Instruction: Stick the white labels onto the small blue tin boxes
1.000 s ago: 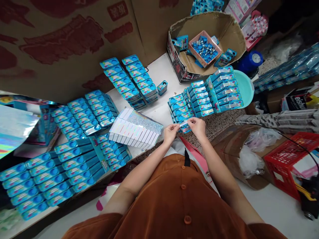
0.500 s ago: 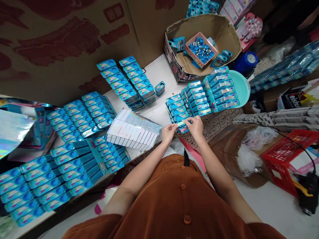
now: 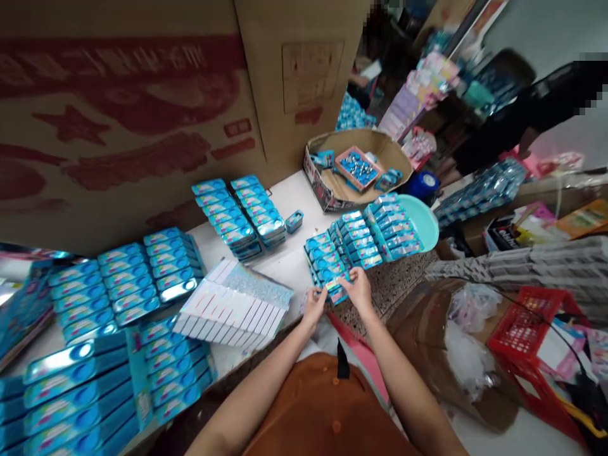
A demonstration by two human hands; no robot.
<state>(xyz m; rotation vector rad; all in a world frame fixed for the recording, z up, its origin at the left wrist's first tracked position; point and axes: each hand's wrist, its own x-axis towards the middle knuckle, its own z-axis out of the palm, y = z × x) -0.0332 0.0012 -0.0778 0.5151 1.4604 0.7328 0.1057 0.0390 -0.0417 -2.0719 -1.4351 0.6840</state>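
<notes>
Left hand: the person's left hand reaches forward from a bare forearm, its fingers closed in a pinch on one end of a small blue-and-silver piece.

Right hand: the right hand pinches the other end of the same piece, so both hands are grasping it together.

Held piece: it sits just above the near edge of a block of blue boxes, between the two hands. It is too small and blurred to show its exact form.

Nearest things: the block of blue boxes lies in tilted rows, touching the hands' side of the group. More blue boxes stand just beyond it to the right.

Left of the hands: a stack of white and holographic sleeves lies on the white surface, with long rows of blue boxes farther left.

Far side: a cut-down cardboard carton holds a pink tray of blue and silver pieces, beside a teal plastic basin.

Right side: on the floor are a brown carton with a plastic bag and a red plastic crate.

Near edge: the person's brown top fills the bottom of the view.
</notes>
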